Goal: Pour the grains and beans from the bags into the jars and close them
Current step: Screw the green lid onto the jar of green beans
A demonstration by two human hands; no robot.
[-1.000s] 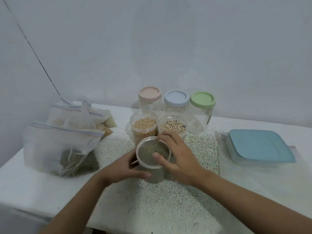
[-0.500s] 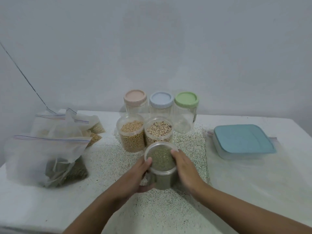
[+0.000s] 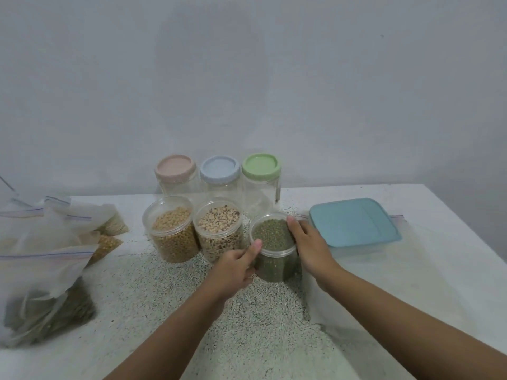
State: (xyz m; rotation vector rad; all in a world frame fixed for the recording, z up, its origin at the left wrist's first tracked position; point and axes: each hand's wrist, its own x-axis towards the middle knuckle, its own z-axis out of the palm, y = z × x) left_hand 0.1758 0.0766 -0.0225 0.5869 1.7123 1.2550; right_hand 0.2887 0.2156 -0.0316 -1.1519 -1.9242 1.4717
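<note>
Green mung beans fill the lidless jar (image 3: 271,235), which stands upright on the speckled surface (image 3: 274,319). I see the left hand (image 3: 233,267) curled round its near-left wall, thumb up against the rim. The right hand (image 3: 310,245) clasps its right side, so both grip it. Just left of this jar stands the black-eyed pea jar (image 3: 219,231), and beyond that the soybean jar (image 3: 171,231), both uncovered. Behind it are the pink-lidded jar (image 3: 175,168), blue-lidded jar (image 3: 219,169) and green-lidded jar (image 3: 261,165), all see-through. Right of it sits a blue-lidded container (image 3: 354,223). Zip bags (image 3: 41,270) slump well to its left.
</note>
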